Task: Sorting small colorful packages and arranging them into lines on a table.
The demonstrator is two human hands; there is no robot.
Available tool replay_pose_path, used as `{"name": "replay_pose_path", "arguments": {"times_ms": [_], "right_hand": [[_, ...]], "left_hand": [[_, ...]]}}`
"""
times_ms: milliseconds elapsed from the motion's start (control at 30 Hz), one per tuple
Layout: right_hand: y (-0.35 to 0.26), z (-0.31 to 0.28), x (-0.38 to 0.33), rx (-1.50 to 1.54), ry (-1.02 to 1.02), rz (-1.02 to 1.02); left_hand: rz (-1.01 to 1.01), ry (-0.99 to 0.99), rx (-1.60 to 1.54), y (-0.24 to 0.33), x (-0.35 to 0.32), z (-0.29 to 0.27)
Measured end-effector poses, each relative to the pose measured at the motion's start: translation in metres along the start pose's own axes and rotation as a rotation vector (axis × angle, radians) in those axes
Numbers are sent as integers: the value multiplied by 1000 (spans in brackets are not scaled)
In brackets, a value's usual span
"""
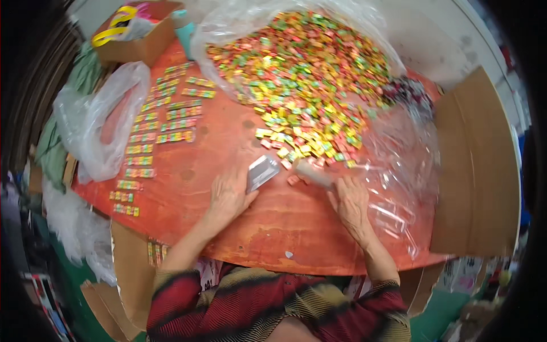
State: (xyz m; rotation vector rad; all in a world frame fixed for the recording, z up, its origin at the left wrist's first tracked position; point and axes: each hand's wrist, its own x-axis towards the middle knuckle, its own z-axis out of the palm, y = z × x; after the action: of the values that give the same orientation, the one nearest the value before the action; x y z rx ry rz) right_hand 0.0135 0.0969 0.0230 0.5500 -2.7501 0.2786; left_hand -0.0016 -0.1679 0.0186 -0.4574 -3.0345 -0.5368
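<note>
Left hand [231, 191], 8 o'clock, pinches silvery tray [264, 172]; right hand [351, 200], 4 o'clock, pinches blurred pale strip [313, 173]. Wrapped sweets [319, 74] heaped on counter [296, 222] toward 1 o'clock. Judged step: gathering loose sweets; next move calls for tray held steady.

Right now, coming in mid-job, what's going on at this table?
A person is working at a red table with both hands. The left hand holds a small silvery, see-through rectangular case; the right hand holds a pale flat piece, too blurred to identify. Just beyond them, a big pile of small wrapped pieces spills from a clear plastic bag. Short rows of similar pieces lie toward the left side.
</note>
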Motion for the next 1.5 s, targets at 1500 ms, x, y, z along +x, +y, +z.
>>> {"name": "replay_pose_path", "arguments": {"times_ms": [1500], "right_hand": [[152, -101, -42, -588, 511, 520]], "left_hand": [[-142, -534, -2013, 200, 65, 87]]}}
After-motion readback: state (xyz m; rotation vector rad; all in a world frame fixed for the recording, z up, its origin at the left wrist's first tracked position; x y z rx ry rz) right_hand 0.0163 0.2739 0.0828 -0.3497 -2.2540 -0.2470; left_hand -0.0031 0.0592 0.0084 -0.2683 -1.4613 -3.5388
